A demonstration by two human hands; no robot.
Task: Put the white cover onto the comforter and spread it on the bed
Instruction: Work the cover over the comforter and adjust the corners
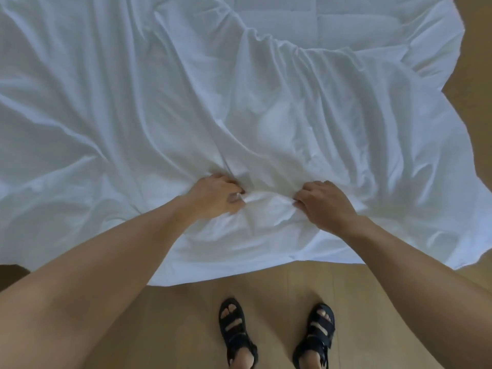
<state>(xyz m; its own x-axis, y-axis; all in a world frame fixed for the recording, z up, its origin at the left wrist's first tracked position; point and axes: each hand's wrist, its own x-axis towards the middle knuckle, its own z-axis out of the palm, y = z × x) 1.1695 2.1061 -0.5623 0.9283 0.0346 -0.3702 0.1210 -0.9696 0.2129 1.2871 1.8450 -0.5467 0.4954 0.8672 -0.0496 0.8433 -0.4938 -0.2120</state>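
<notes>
Your left hand (215, 198) and right hand (325, 205) both clench bunched folds of the wrinkled white fabric cover (133, 102) mid-frame. Quilted white comforter (306, 20) peeks out top right, tan wood floor (186, 315) along the bottom.

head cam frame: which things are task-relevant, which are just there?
In the job:
- white cover
- comforter, quilted patch showing at the far end
- left hand and right hand, both gripping bunched cover fabric near its close edge

Just there:
- wooden floor
- black sandals on the person's feet
</notes>
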